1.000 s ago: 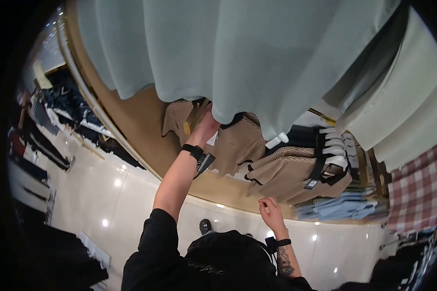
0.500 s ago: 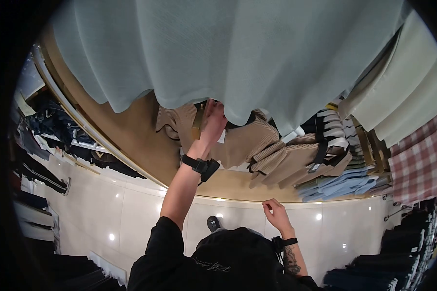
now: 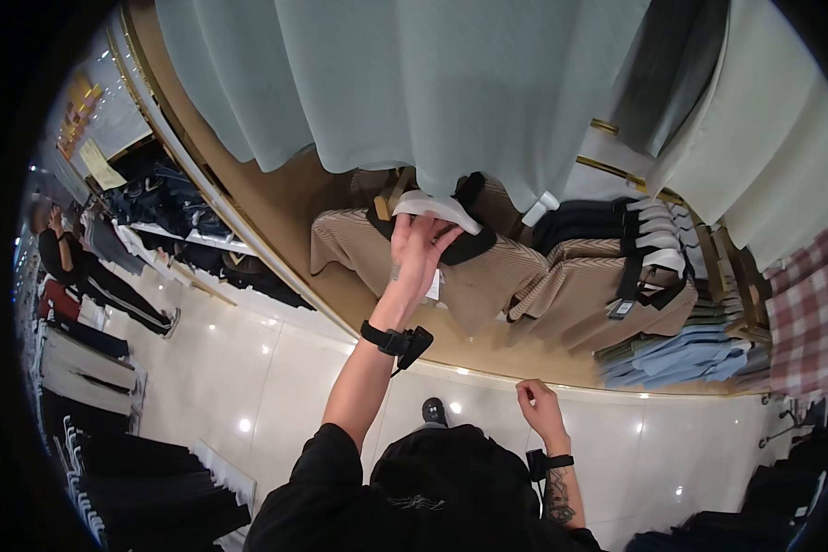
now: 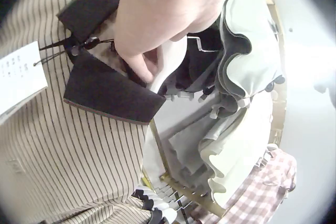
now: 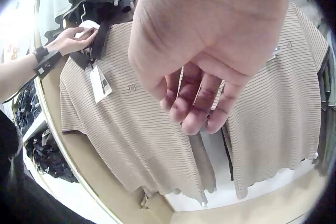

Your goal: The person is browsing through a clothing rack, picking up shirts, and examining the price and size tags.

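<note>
My left hand (image 3: 419,258) grips a white hanger (image 3: 432,204) at the neck of a tan striped polo shirt (image 3: 478,281). In the left wrist view, its fingers reach in at the open dark collar (image 4: 110,90), curled round the hanger (image 4: 172,61). From the shirt's neck hangs a white price tag (image 4: 22,77). The polo hangs below the hand, its front facing me. Lower right, my right hand (image 3: 543,409) hangs loosely curled with nothing in it; in the right wrist view, it overlaps the striped polos (image 5: 268,124) behind.
Grey-green garments (image 3: 359,101) hang overhead, covering part of the lower rail. More tan polos (image 3: 580,304) hang to the right, then blue shirts (image 3: 676,359) and a plaid garment (image 3: 814,322). A curved tan platform (image 3: 451,345) borders the tiled floor. A person (image 3: 74,262) stands far left.
The left hand, partly behind the grey-green garment before, now shows in full with the white hanger, which has come out into view with the polo's collar. The right hand stays loosely curled.
</note>
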Tool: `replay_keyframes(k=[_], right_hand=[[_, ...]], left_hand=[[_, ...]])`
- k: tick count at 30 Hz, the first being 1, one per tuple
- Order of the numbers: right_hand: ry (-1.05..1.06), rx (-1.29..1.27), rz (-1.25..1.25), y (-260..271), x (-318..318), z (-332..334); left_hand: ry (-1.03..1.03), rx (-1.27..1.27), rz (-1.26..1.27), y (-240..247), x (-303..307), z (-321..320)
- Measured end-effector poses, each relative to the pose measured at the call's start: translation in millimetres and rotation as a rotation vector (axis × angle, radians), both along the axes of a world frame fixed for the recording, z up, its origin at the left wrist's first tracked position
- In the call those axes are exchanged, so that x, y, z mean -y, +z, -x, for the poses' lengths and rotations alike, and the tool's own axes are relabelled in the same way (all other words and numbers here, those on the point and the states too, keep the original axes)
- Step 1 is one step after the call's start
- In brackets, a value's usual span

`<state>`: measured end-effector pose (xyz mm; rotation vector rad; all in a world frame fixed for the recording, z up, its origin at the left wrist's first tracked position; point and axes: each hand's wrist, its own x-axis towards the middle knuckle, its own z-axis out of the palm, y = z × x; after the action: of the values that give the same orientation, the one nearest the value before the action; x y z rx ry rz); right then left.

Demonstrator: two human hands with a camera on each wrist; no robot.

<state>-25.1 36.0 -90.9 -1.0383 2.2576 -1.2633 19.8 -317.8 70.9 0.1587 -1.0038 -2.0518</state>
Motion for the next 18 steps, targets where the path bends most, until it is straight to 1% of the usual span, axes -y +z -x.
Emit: replay_keyframes(k=[5,8,12,14,16,18], right_hand=[[0.075,0.052,-0.004,-23.7,-8.1,-16.6],[0.129,0.069,-0.004,-33.5,-2.0,-25.0],[0.156,0.064,-0.034,-26.0,10.2,-33.6],[0.134,0.035,-0.025,-18.5,19.7,-32.9],[0.096,-0.015,-0.012,-10.2,29.2,-34.6],[0.044,-0.007,0.0,1.6,42.2,-38.6]], left_hand=[[0.066,0.015,-0.043,-7.5,-8.9,-26.9],[0.105,0.006,-0.08,-14.6,-8.5,-39.6],[0.13,-0.011,-0.097,-24.5,-6.3,-55.3],[0.116,-0.011,-0.121,-27.9,-6.3,-57.9],[0.08,-0.018,-0.135,-42.9,-0.5,-57.8],[0.04,-0.016,-0.145,-50.6,2.6,-57.8]])
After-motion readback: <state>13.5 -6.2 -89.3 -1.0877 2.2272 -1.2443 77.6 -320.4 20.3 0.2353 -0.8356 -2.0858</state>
